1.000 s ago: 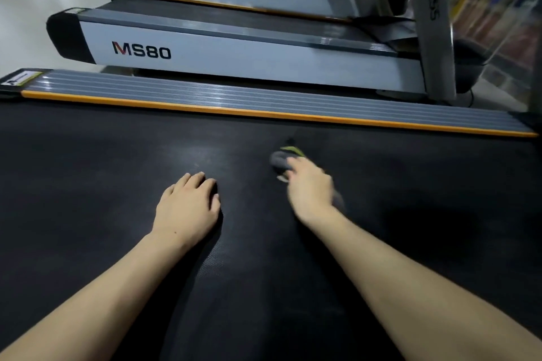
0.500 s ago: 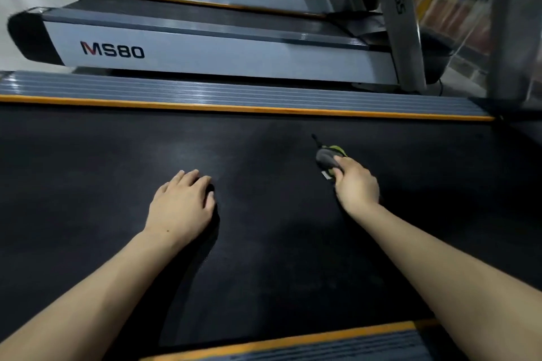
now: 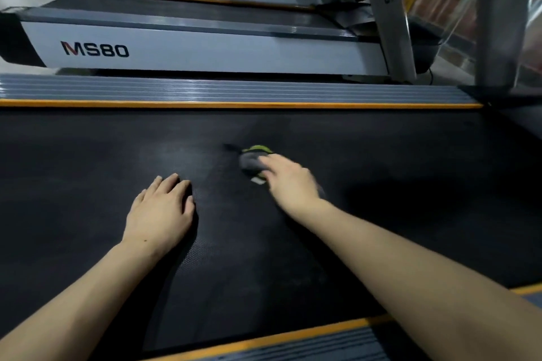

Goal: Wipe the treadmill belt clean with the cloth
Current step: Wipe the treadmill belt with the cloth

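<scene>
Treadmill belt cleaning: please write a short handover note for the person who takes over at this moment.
Left hand: flat on the treadmill belt, fingers straight, holding nothing.
Right hand: on the cloth, pressing it against the belt mid-width; the image is blurred there, so the exact grip is unclear.
Done: wiping is in progress. How much of the belt is already clean cannot be judged from this view.
Left: probably wipe the remaining belt out to both orange edge strips.
</scene>
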### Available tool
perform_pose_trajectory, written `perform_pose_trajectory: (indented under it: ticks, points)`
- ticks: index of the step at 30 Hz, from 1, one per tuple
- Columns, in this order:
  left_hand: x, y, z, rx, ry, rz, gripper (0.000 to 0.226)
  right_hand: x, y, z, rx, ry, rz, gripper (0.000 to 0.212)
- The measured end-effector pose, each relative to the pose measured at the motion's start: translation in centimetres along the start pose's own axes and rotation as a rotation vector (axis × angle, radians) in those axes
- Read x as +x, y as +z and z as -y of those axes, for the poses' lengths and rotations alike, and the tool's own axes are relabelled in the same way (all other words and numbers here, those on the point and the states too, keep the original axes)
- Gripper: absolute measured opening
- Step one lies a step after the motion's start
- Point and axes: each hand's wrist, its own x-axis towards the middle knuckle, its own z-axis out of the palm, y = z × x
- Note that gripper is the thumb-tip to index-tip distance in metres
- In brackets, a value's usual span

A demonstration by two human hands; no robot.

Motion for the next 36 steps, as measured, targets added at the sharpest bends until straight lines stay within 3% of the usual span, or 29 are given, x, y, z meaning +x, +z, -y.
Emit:
perform_pose_trajectory:
  ticks: [4,8,11,16,19,22,29,32,36]
  points:
    - [-0.3,-0.9,-0.8,-0.038,0.047,0.054,0.040,-2.4,-3.2,-7.9,-0.073,0.356,-0.125,0.037]
    - [-1.5,-1.7,-0.8,-0.047,0.071,0.078,0.040,-2.8,-2.7,-4.9,-0.174,0.476,-0.137,0.031]
    - [-2.3,-2.3,0.3,-0.011,0.048,0.063,0.042,-1.2,0.2,1.6,-0.127,0.367,-0.066,0.020]
    - [-3.4,-2.3,3.2,0.025,-0.021,0.051,0.039,0.5,5.9,13.9,0.019,-0.037,0.087,0.023]
    - [-3.4,-2.2,3.8,0.035,-0.031,0.055,0.040,0.1,5.1,13.7,0.061,-0.196,0.127,0.027]
    - [-3.0,-2.1,2.7,0.011,-0.022,0.033,0.039,-0.9,2.7,8.4,0.073,-0.229,0.110,0.032]
    - [-1.9,-1.8,-0.5,0.011,0.057,0.043,0.043,-5.4,-4.7,-8.9,-0.042,0.346,-0.098,0.038]
    - [-2.4,-2.1,0.0,0.021,0.066,0.039,0.044,-5.9,-4.0,-8.3,-0.102,0.480,-0.147,0.038]
    - [-3.6,-2.6,2.5,0.030,0.022,0.045,0.044,-4.6,-1.5,-1.2,-0.143,0.537,-0.077,0.041]
